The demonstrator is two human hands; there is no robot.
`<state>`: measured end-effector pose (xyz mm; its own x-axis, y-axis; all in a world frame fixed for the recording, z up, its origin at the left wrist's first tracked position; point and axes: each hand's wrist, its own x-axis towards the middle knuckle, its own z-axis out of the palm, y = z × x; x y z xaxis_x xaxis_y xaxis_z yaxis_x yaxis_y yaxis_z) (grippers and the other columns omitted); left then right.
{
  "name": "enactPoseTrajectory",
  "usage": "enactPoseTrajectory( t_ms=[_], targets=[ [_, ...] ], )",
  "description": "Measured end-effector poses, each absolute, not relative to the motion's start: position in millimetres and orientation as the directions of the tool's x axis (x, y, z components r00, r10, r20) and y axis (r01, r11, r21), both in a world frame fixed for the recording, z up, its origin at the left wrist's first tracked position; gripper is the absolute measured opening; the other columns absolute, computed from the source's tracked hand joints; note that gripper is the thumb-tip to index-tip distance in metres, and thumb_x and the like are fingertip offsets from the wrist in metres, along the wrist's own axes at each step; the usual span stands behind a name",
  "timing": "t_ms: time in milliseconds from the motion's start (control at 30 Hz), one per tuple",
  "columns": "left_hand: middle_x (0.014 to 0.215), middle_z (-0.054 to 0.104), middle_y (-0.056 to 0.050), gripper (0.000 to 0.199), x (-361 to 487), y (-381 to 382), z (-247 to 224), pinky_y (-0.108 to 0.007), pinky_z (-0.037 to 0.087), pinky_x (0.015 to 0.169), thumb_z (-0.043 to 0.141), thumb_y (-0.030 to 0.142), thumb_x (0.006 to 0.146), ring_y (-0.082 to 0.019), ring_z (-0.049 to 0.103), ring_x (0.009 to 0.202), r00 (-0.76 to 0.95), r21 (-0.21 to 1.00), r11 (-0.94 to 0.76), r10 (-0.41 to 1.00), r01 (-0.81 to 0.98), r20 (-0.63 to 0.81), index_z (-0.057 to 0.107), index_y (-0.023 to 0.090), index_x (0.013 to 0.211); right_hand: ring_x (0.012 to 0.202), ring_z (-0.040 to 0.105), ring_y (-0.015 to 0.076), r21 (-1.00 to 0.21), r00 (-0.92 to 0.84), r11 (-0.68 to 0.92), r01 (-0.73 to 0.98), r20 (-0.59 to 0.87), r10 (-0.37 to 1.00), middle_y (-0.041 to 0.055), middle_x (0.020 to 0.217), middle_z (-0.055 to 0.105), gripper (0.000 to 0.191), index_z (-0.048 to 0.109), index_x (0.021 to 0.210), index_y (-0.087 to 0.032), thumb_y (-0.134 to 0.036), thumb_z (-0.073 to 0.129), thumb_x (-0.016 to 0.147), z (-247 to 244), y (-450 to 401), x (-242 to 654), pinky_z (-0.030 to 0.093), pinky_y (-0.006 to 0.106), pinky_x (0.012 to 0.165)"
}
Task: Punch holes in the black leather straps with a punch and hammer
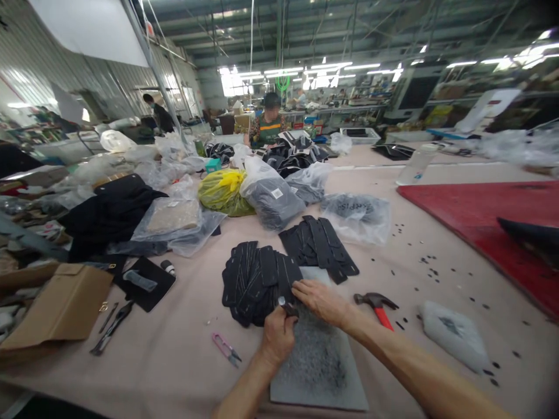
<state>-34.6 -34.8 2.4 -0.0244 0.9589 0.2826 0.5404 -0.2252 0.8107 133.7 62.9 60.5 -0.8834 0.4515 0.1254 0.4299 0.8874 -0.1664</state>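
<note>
My left hand (278,333) is closed round a dark tool with a round metal end, above the upper left part of a worn grey board (318,361). My right hand (318,297) lies with its fingers stretched out at the edge of a black strip, near the board's top. A heap of black pieces (251,282) with slots is just left of my hands, and a second pile of black strips (317,244) lies behind them. The hammer (379,305) with a red handle rests right of the board. Pink snips (226,349) lie to the left.
Plastic bags, one yellow (225,192), line the back. An open cardboard box (61,305) stands at the left, a red board (489,221) at the right. Small black scraps dot the right side. A person (271,125) sits across the table.
</note>
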Motion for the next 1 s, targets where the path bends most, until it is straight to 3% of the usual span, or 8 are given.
enactPoseTrajectory(
  t_ms=[400,533,700,833,1000],
  targets=[
    [0.095,0.074,-0.007,0.021,-37,-32,0,-0.032,0.056,0.085,0.048,0.018,0.087,-0.021,0.07,0.093,-0.022,0.763,-0.253,0.944,0.595,0.33,0.067,0.017,0.097,0.12,0.05,0.0264,-0.368,-0.668,0.725,0.582,0.292,0.685,0.0106,0.126,0.06,0.047,0.059,0.122,-0.017,-0.004,0.042,0.08,23,-75,180,0.041,0.049,0.104],
    [0.091,0.074,-0.006,0.019,-32,-32,15,-0.033,0.055,0.085,0.051,0.02,0.087,-0.021,0.07,0.09,-0.062,0.785,-0.217,0.949,0.58,0.309,0.068,0.018,0.093,0.127,0.045,0.0259,-0.424,-0.602,0.648,0.632,0.258,0.756,0.0087,0.129,0.059,0.052,0.058,0.122,-0.02,-0.001,0.041,0.077,21,-96,181,0.034,0.053,0.109],
    [0.09,0.073,-0.005,0.019,-13,-19,31,-0.031,0.054,0.083,0.051,0.024,0.088,-0.02,0.069,0.087,-0.067,0.857,-0.149,0.976,0.494,0.208,0.068,0.018,0.092,0.143,0.022,0.0327,-0.522,-0.576,0.557,0.646,0.145,0.804,0.0101,0.145,0.044,0.065,0.059,0.118,-0.02,-0.006,0.047,0.056,27,-101,184,0.018,0.064,0.113],
    [0.089,0.073,-0.004,0.018,4,-4,30,-0.029,0.053,0.08,0.052,0.022,0.087,-0.019,0.068,0.085,-0.026,0.888,-0.112,0.99,0.446,0.138,0.069,0.018,0.091,0.145,0.017,0.0318,-0.568,-0.574,0.514,0.642,0.089,0.814,0.0099,0.148,0.04,0.068,0.058,0.119,-0.021,-0.008,0.046,0.053,33,-100,183,0.012,0.064,0.114],
    [0.089,0.073,-0.004,0.017,14,7,22,-0.03,0.053,0.082,0.052,0.02,0.086,-0.018,0.068,0.087,0.033,0.88,-0.15,0.988,0.451,0.152,0.069,0.018,0.09,0.145,0.017,0.0293,-0.609,-0.595,0.51,0.608,0.077,0.8,0.0081,0.148,0.041,0.067,0.057,0.122,-0.02,-0.009,0.048,0.057,34,-99,178,0.011,0.058,0.117]
  ],
)
